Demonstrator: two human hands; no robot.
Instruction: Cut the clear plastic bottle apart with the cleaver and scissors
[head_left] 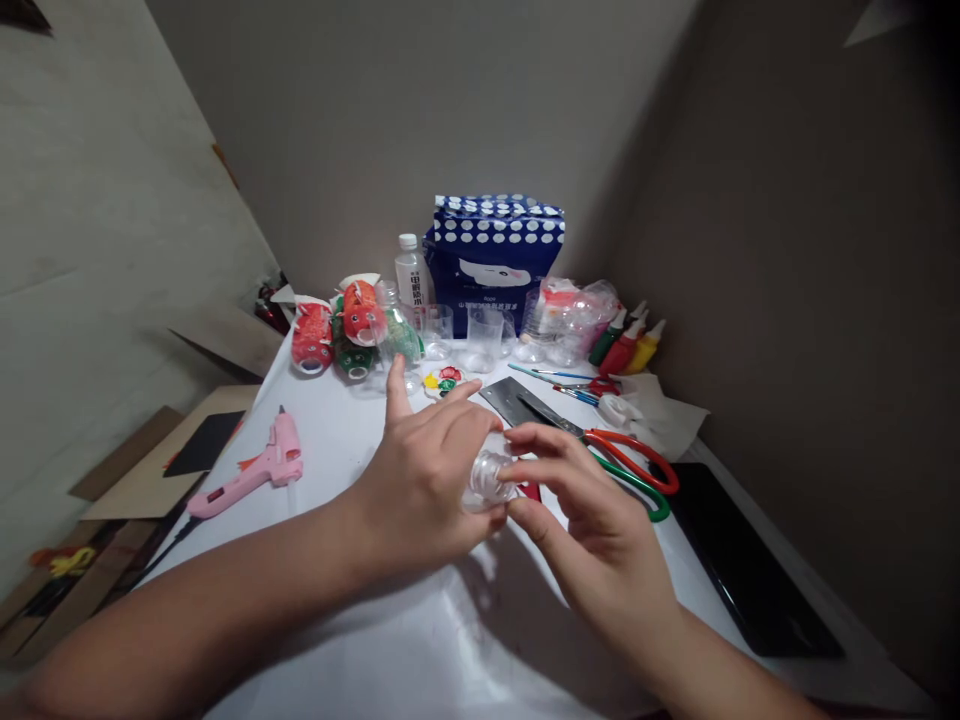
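Observation:
Both hands meet over the middle of the table around a clear plastic bottle piece [491, 478], its threaded neck turned toward me. My left hand [424, 460] grips it from the left, thumb underneath, with the index finger stretched up and away. From the right, the fingertips and thumb of my right hand [581, 510] press on the neck. Fingers hide much of the piece's body. A small red item [531, 491] shows just behind my right fingers; its kind is unclear. Scissors [626, 462] with one orange and one green handle lie beyond my right hand.
A pink glue gun [259, 470] stands at left. Behind are red fish-like bottle crafts [311, 335], clear cut cups [485, 335], a paint palette [445, 381], a blue bag [491, 270], paint bottles [626, 340] and brushes [576, 394]. A black flat device [750, 560] lies right.

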